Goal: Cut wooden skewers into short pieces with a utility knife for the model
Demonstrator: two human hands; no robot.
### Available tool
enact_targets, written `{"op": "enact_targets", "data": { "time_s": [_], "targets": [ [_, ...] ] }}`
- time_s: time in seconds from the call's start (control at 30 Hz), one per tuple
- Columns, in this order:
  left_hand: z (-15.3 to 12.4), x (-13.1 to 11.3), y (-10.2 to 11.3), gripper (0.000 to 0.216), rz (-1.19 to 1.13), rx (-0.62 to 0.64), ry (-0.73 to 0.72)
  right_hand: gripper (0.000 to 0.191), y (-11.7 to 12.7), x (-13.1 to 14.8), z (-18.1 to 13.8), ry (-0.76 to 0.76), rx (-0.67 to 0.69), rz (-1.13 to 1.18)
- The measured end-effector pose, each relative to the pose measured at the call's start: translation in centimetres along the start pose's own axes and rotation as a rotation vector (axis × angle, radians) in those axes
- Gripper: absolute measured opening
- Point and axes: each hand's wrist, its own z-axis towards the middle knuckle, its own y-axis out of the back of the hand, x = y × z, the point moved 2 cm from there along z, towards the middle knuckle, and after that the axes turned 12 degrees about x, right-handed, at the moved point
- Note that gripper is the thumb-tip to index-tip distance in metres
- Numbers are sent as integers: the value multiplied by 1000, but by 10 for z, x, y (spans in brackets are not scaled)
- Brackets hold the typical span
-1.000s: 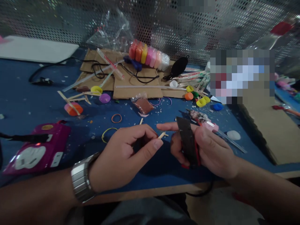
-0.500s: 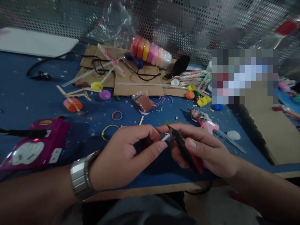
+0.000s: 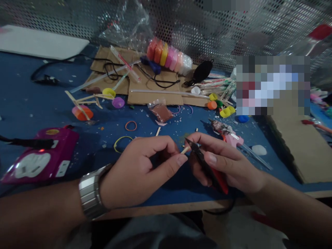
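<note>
Between the thumb and forefinger of my left hand (image 3: 150,169) is a short, pale wooden stick (image 3: 185,150), most of it hidden by the fingers. My right hand (image 3: 225,162) grips a red and black utility knife (image 3: 207,167), its dark blade pointing up and to the left. The blade lies close beside the stick's end; whether they touch I cannot tell. On the blue table (image 3: 101,117) past my hands lie small pale shavings and another bit of stick (image 3: 158,131). A yellow rubber band (image 3: 116,145) is near my left knuckles.
A pink glue gun (image 3: 232,137) lies right of my hands, a purple power box (image 3: 44,155) to the left. Farther back are cardboard (image 3: 153,98), a bag of brown powder (image 3: 162,111), coloured clay packs (image 3: 167,55), bottle caps (image 3: 82,112) and straws. A perforated metal screen (image 3: 207,34) stands behind.
The stick's end and the knife blade have come closer together. My right hand has shifted slightly; both hands keep their hold. The whole view has moved a little.
</note>
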Motion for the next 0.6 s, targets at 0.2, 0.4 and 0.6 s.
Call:
{"op": "enact_targets", "data": {
  "time_s": [0.2, 0.4, 0.6],
  "targets": [
    [1, 0, -1, 28, 2, 16, 21, 33, -2, 0, -1, -19, 11, 24],
    [0, 1, -2, 27, -9, 21, 36, 35, -3, -2, -1, -59, -32, 48],
    [1, 0, -2, 26, -38, 17, 54, 36, -2, -3, -2, -40, -58, 43]
  ]
}}
